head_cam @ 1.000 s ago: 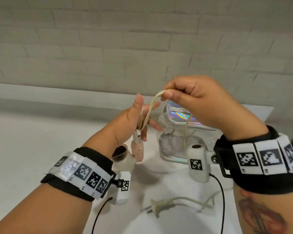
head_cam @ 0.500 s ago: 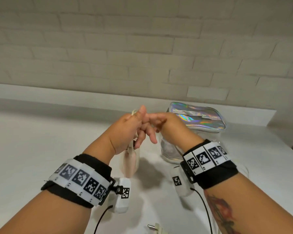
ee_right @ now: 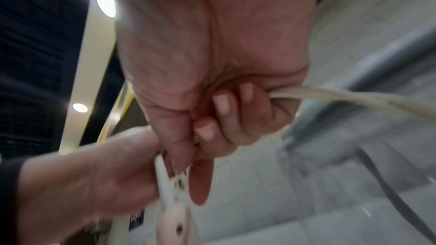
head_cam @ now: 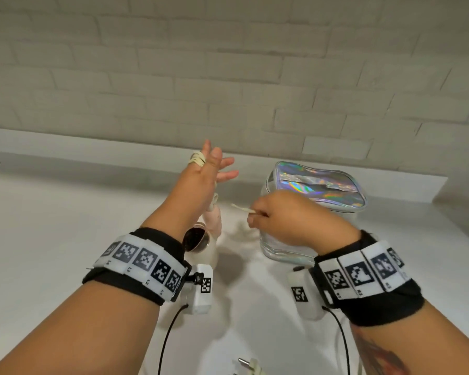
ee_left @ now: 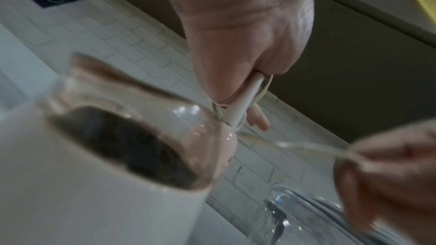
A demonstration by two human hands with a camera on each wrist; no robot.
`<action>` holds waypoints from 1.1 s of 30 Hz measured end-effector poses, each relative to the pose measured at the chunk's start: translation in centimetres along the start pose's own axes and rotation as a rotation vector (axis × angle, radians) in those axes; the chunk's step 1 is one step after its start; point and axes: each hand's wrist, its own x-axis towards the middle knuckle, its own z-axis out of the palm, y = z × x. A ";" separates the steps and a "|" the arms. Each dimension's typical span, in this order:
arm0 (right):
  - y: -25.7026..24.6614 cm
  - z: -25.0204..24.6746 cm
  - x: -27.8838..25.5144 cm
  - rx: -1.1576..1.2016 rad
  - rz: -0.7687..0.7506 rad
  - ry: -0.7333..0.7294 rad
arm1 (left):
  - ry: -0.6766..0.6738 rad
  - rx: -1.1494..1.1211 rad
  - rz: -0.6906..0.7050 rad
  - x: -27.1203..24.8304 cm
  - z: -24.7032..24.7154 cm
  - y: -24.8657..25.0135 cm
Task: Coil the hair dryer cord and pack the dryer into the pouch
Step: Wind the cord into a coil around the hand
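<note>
Near the middle of the head view, the left hand is reaching up with its fingers spread wide, and several turns of the cream cord are sitting wound around its thumb. The white and pink hair dryer is hanging just below that hand, its dark round opening facing the camera; the left wrist view is showing the cord's white sleeve coming out between the thumb and the palm. To the right of centre, the right hand is pinching a free stretch of the cord between thumb and curled fingers, and the right wrist view is showing the cord trailing out of the fist toward the right edge. The iridescent, partly clear pouch is standing on the white surface just behind the right hand, right of centre. The plug is lying on the surface at the bottom edge of the frame.
</note>
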 end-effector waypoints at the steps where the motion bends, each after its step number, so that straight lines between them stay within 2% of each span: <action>1: -0.2 -1.2 -0.3 -0.017 -0.023 0.061 | -0.020 0.045 0.004 -0.3 0.4 0.3; 4: -1.0 -4.6 -0.8 -0.003 -0.123 0.199 | -0.081 0.183 -0.005 -1.2 1.3 1.3; 7: -1.1 -6.0 -0.1 0.101 -0.199 0.277 | -0.263 0.210 0.012 -1.9 1.7 1.7; 9: -0.7 -5.7 0.8 0.250 -0.218 0.352 | -0.364 0.213 0.026 -1.8 1.6 1.7; 15: 0.4 -3.3 3.2 0.883 -0.192 0.319 | -0.579 0.146 -0.055 -2.1 0.9 1.5; 17: 0.9 -2.2 4.1 0.959 -0.152 0.351 | -0.589 0.115 -0.067 -2.3 1.0 1.5; 19: 1.2 -0.7 4.6 0.980 -0.125 0.307 | -0.600 0.056 -0.076 -2.6 1.2 1.1; 22: 0.5 1.5 4.8 1.181 -0.054 0.173 | -0.598 -0.101 -0.070 -2.6 1.1 0.2; 24: 0.0 2.2 5.0 1.261 0.015 0.143 | -0.562 -0.198 -0.072 -2.3 0.7 -0.2; 28: 0.2 3.6 5.5 1.041 0.084 0.148 | -0.340 -0.319 -0.024 -1.6 -0.3 -0.1; 30: -0.1 4.6 5.1 0.969 0.069 0.078 | -0.226 -0.431 -0.008 -1.4 -0.6 0.0; 33: -1.1 5.5 4.3 0.832 -0.005 0.011 | -0.128 -0.560 -0.016 -1.3 -0.3 0.1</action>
